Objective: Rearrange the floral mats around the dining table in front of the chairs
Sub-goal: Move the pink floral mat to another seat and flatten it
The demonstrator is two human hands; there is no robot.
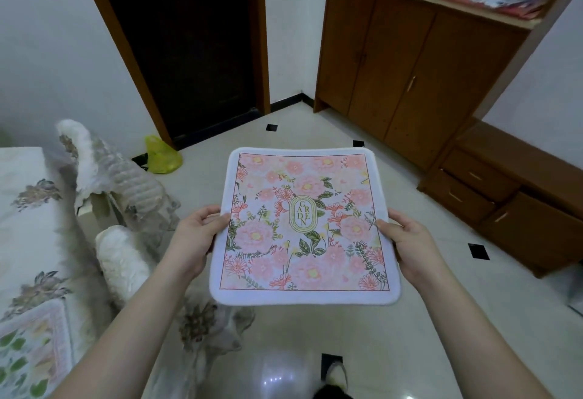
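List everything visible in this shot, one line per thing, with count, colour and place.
floral mat: one, pink flowers with white border, held in mid-air at centre
second mat: one, green-leaf print, on the table at bottom left
dining table: one, white floral cloth, left edge
chairs: two, white lace covers, beside the table
plastic bag: one, yellow-green, floor by the dark doorway
cabinet: one, brown wood, upper right
drawer unit: one, brown, right
left hand: gripping the mat's left edge
right hand: gripping its right edge
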